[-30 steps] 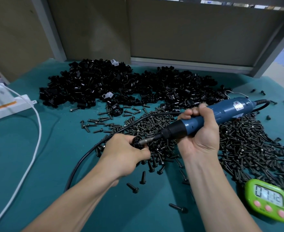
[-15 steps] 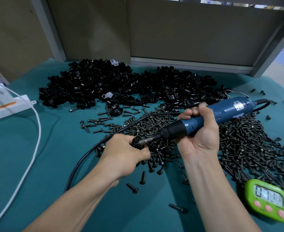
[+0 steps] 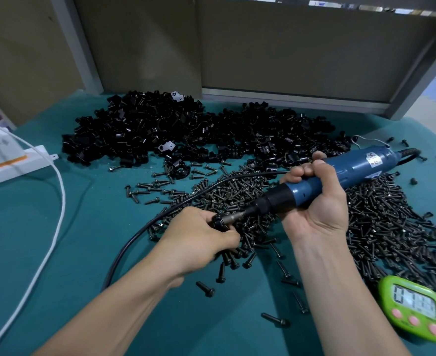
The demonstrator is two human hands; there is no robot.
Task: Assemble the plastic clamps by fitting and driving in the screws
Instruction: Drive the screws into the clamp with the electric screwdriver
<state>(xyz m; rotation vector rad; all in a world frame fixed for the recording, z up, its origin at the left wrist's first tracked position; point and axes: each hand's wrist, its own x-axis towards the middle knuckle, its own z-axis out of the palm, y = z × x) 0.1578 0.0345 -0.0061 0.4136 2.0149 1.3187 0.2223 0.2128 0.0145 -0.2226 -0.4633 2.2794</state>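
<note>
My right hand (image 3: 317, 201) grips a blue electric screwdriver (image 3: 353, 170) that lies nearly level, its metal bit pointing left. The bit's tip meets a small black plastic clamp (image 3: 218, 222) that my left hand (image 3: 196, 240) pinches just above the table; my fingers hide most of the clamp. A wide pile of black screws (image 3: 381, 227) spreads under and to the right of both hands. A big heap of black plastic clamps (image 3: 186, 134) lies behind them at the back of the table.
The teal table (image 3: 57, 253) carries a white power strip (image 3: 8, 160) with a white cable (image 3: 57, 201) at the left. The screwdriver's black cord (image 3: 134, 240) loops toward me. A green digital timer (image 3: 415, 308) sits at the front right. Grey panels wall in the back.
</note>
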